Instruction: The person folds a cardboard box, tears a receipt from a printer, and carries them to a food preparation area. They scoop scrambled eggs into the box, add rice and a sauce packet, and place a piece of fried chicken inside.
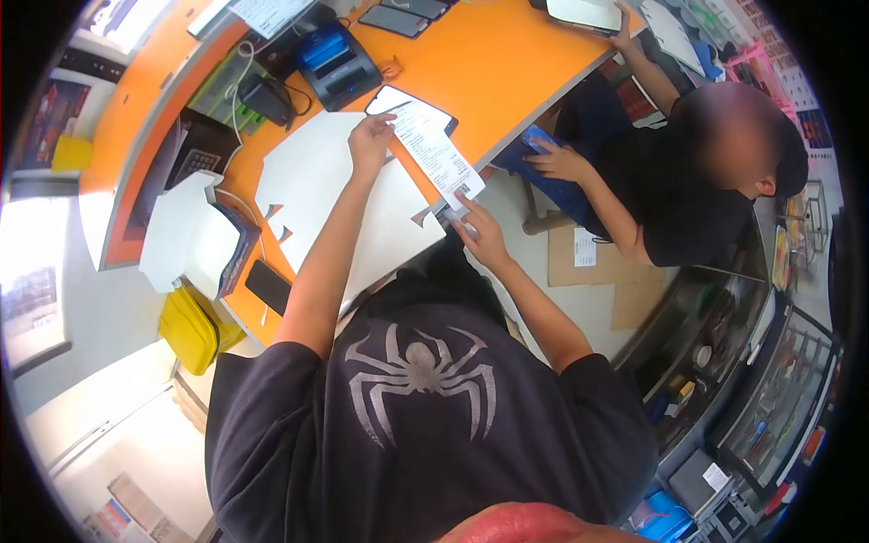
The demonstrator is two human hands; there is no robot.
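Note:
A long printed paper receipt point(433, 152) stretches between my hands over the desk's front edge. My left hand point(369, 145) is closed in a pinch on its upper end. The fingers of my right hand point(482, 237) grip its lower end, near a small square code. A small greyish item shows just under the right fingers, its kind unclear. Beneath the receipt lies a phone with a white screen point(424, 107). A large white flat cardboard sheet point(317, 181) with cut notches lies under my left forearm.
A blue-and-black receipt printer point(337, 68) stands at the back of the orange desk point(489, 54). A dark phone point(269, 288) and an opened white box point(186, 222) lie at the left. To the right sits another person point(688, 172), holding a blue phone point(539, 140).

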